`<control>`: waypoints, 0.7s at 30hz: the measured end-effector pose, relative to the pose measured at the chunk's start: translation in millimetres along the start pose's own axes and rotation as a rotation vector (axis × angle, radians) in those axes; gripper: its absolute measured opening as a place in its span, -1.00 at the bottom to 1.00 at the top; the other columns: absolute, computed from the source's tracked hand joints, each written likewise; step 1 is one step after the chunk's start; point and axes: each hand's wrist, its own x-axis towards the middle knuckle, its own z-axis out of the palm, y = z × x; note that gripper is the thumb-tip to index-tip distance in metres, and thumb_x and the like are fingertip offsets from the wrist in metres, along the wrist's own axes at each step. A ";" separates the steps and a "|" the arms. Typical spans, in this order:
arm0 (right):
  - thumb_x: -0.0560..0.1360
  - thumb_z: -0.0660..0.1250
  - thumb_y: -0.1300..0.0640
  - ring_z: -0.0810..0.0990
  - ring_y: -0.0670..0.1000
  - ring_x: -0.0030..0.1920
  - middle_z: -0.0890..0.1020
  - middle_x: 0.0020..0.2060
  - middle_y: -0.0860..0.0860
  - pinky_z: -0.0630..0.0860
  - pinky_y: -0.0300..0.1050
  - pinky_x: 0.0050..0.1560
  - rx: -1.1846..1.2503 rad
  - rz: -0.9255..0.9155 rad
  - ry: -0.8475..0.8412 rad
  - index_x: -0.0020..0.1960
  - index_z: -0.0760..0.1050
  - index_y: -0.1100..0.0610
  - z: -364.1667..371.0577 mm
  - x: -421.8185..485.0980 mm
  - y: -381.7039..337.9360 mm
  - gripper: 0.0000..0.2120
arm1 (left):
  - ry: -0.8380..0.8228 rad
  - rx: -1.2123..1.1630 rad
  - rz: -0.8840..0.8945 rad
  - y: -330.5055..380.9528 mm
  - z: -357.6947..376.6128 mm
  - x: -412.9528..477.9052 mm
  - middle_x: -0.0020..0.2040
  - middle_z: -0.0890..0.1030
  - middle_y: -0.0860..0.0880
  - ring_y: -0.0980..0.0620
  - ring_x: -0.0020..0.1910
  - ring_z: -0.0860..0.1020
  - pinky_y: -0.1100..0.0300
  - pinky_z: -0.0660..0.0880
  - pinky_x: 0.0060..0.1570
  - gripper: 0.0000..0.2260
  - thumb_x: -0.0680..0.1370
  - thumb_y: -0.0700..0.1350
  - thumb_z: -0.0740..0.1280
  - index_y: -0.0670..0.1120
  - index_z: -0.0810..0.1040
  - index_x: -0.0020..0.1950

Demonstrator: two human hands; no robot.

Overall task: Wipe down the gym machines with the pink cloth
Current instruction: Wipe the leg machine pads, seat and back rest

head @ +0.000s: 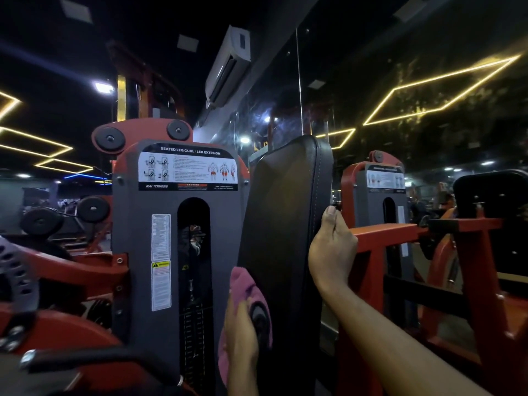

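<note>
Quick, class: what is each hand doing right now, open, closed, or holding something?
Left hand: holds the crumpled pink cloth.
Right hand: grips the edge of the tall black padded backrest.

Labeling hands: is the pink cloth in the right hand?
No, the left hand holds the pink cloth; the right hand grips the black pad.

Gym machine [134, 224] label [187, 167] print illegible.

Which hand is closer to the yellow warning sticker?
Left. The left hand with the pink cloth is below-right of the warning sticker; the right hand grips the black pad farther right.
</note>
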 end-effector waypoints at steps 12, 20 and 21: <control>0.72 0.05 -0.07 0.37 -0.11 -0.45 0.41 -0.45 -0.04 0.32 -0.03 -0.36 0.002 0.011 0.003 -0.27 0.38 0.06 0.5 1.8 -1.6 -0.57 | -0.222 0.180 0.536 131.0 54.3 15.5 0.58 0.18 0.34 0.34 0.56 0.10 0.13 0.06 0.57 -0.43 0.56 0.03 0.17 0.30 0.19 0.58; 0.72 0.05 -0.06 0.39 -0.11 -0.48 0.42 -0.48 -0.04 0.28 -0.17 -0.46 -0.027 -0.034 0.027 -0.25 0.41 0.09 2.4 1.3 1.6 -0.57 | -0.298 0.089 0.645 124.0 49.9 35.4 0.55 0.35 0.14 0.16 0.55 0.25 0.16 0.18 0.55 -0.43 0.54 -0.09 0.26 0.04 0.33 0.58; 0.72 0.05 -0.05 0.39 -0.11 -0.48 0.41 -0.48 -0.05 0.27 -0.17 -0.46 -0.021 -0.040 0.027 -0.26 0.39 0.07 2.7 1.9 1.8 -0.57 | -0.264 0.082 0.609 123.7 52.9 55.0 0.54 0.37 0.14 0.18 0.53 0.28 0.24 0.18 0.52 -0.43 0.53 -0.03 0.26 0.04 0.35 0.57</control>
